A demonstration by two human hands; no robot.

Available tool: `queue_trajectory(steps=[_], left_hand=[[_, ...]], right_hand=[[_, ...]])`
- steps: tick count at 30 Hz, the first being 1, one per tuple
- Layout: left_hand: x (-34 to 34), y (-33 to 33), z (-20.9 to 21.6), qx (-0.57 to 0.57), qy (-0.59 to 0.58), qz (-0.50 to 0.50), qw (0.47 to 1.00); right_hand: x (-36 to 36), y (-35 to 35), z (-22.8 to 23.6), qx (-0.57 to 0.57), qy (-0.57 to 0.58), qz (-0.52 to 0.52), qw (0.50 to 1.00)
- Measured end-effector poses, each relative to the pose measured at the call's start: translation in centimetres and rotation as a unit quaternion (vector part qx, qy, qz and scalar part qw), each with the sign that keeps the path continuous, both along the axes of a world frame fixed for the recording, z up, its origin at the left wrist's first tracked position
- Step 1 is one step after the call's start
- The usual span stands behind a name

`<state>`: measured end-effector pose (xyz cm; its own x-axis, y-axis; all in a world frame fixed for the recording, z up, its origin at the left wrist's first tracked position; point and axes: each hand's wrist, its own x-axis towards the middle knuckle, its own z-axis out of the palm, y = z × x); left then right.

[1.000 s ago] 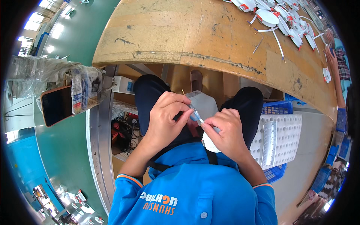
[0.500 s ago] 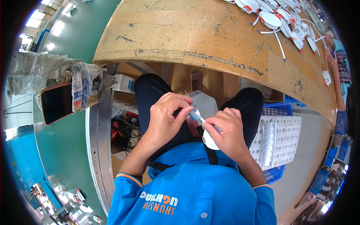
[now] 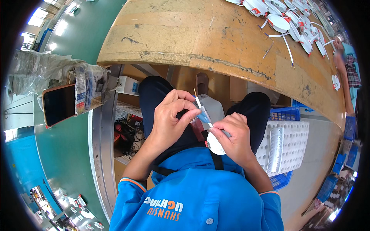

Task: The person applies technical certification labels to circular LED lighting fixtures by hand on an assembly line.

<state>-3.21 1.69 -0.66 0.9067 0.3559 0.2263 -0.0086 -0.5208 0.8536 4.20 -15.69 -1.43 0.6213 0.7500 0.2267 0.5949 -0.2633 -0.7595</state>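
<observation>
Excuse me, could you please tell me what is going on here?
A seated person in a blue shirt is working with both hands above the lap. The left hand pinches a small bluish strip at a white cable, while the right hand grips the cable further down, beside a white round piece. Whether the strip wraps fully around the cable is unclear. Similar round pieces lie heaped on the wooden table.

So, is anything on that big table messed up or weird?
Yes, a bit. The wooden tabletop has dark scrapes, some along its near edge, so it looks worn. One white piece lies apart at the right, away from the jumbled heap of white discs.
</observation>
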Motion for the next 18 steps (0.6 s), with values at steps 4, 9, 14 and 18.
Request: queue_trajectory(steps=[4, 9, 14, 18], left_hand=[[0.11, 0.38, -0.04, 0.037, -0.029, -0.011, 0.999], [0.08, 0.65, 0.03, 0.006, -0.012, -0.018, 1.0], [0.32, 0.75, 0.15, 0.03, -0.06, -0.008, 0.998], [0.43, 0.91, 0.46, 0.034, -0.063, -0.016, 0.997]], right_hand=[[0.07, -0.11, -0.07, 0.011, 0.047, -0.002, 0.999], [0.07, -0.12, -0.04, 0.021, 0.065, 0.004, 0.998], [0.06, -0.12, 0.01, 0.038, 0.114, 0.014, 0.993], [0.08, -0.06, 0.04, 0.054, 0.101, 0.005, 0.993]])
